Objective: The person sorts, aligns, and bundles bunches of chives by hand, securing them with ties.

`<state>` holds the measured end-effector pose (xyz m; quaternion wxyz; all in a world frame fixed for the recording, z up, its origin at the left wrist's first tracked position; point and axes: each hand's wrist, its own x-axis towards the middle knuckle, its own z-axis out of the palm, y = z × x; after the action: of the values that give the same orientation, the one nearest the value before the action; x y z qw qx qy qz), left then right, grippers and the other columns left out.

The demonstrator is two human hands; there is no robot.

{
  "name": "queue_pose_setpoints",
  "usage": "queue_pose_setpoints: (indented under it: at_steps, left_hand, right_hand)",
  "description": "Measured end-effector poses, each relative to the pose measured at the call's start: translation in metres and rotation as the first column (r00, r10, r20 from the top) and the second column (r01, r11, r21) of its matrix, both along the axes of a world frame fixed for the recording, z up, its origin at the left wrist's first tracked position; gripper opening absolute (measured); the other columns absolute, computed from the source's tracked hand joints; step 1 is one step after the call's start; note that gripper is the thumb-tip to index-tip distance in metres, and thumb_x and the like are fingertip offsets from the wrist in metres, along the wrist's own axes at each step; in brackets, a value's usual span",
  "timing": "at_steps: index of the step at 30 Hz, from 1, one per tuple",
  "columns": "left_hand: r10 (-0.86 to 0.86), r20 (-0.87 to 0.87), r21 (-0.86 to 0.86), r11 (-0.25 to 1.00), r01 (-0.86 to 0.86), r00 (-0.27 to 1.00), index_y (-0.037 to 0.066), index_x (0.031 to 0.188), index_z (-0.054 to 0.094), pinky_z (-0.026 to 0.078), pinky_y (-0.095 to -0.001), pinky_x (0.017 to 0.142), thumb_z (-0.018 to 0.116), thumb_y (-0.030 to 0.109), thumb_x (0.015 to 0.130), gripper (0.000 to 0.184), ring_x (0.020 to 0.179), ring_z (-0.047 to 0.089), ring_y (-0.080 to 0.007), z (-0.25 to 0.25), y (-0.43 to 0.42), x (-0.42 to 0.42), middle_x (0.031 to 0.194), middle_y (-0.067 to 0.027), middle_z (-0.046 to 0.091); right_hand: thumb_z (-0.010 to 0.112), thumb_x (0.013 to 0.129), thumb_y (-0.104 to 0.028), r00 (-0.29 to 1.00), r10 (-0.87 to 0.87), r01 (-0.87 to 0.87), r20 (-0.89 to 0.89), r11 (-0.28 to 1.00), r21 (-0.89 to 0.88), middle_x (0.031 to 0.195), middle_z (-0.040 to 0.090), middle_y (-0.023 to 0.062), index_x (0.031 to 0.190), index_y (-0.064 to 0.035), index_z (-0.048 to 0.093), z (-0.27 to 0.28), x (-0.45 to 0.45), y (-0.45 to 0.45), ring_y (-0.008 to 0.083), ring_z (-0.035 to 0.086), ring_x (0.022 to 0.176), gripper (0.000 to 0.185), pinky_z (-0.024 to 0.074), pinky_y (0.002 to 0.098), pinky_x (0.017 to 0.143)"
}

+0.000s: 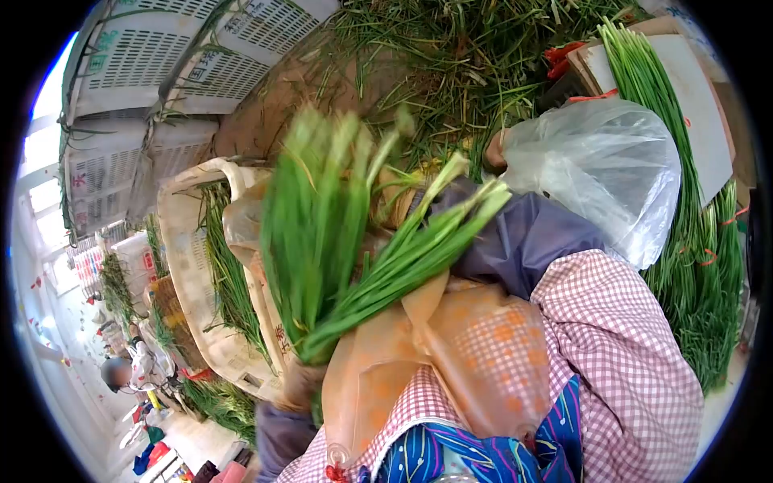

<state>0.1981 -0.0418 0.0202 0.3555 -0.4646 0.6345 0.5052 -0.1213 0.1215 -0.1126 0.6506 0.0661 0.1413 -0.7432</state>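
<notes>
A bundle of long green stalks [322,233] stands fanned out in a V above my lap, its upper part blurred by motion. At its lower end my left hand [304,383] is closed around the leaves, blurred. My right hand [396,201] is behind the stalks' pale ends, at the end of a purple sleeve [527,233]; its fingers are mostly hidden and blurred. A translucent orange-patterned apron [370,386] lies under the bundle.
A cream plastic basket [189,266] with greens stands at left, white crates [133,64] behind it. Loose stalks [459,72] litter the floor. Clear plastic [596,173] and tied green bundles [692,266] are at right. Another person [141,362] is far left.
</notes>
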Motion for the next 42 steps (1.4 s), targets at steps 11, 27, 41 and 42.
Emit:
queue_pose_setpoints:
  at_steps: [11, 27, 41, 42]
  left_hand:
    - [-0.418, -0.45, -0.687, 0.726, -0.007, 0.79, 0.0, 0.14, 0.026, 0.031, -0.0374, 0.104, 0.079, 0.015, 0.066, 0.092, 0.123, 0.042, -0.0256, 0.078, -0.009, -0.052, 0.134, -0.0164, 0.044]
    - [0.328, -0.386, 0.735, 0.675, 0.072, 0.862, -0.002, 0.128, 0.042, 0.051, -0.036, 0.083, 0.073, 0.02, 0.068, 0.071, 0.098, 0.06, -0.0237, -0.079, 0.026, -0.176, 0.114, -0.0145, 0.057]
    - [0.772, -0.34, 0.84, 0.506, -0.197, 0.538, -0.001, 0.126, 0.044, 0.051, -0.0381, 0.087, 0.061, 0.015, 0.08, 0.052, 0.098, 0.06, -0.0272, -0.035, 0.079, -0.175, 0.111, -0.0157, 0.059]
    - [0.776, -0.351, 0.837, 0.511, -0.196, 0.525, -0.001, 0.126, 0.044, 0.051, -0.0381, 0.087, 0.061, 0.015, 0.08, 0.052, 0.098, 0.06, -0.0272, -0.032, 0.081, -0.172, 0.111, -0.0157, 0.059]
  right_hand:
    - [0.051, 0.091, -0.033, 0.886, 0.108, -0.06, -0.45, 0.991, 0.118, 0.111, 0.059, 0.0135, 0.115, -0.0016, 0.056, 0.023, -0.005, -0.003, 0.0252, 0.058, 0.101, 0.04, 0.0491, 0.0368, 0.085]
    - [0.054, 0.089, -0.026, 0.221, 0.188, 0.097, -0.957, 0.972, 0.214, 0.114, 0.059, 0.01, 0.109, -0.0032, 0.062, 0.05, -0.05, 0.049, 0.0231, 0.054, 0.108, 0.032, 0.0463, 0.0311, 0.09]
    - [0.066, 0.083, -0.022, 0.711, -0.046, 0.276, -0.702, 0.936, 0.219, 0.067, 0.057, -0.0003, 0.085, -0.0019, 0.062, 0.097, 0.028, 0.116, 0.0058, 0.046, 0.057, 0.02, 0.0378, 0.0193, 0.052]
    - [0.066, 0.083, -0.022, 0.706, -0.042, 0.266, -0.707, 0.941, 0.209, 0.067, 0.057, -0.0003, 0.085, -0.0019, 0.062, 0.094, 0.027, 0.118, 0.0058, 0.046, 0.057, 0.02, 0.0378, 0.0193, 0.052]
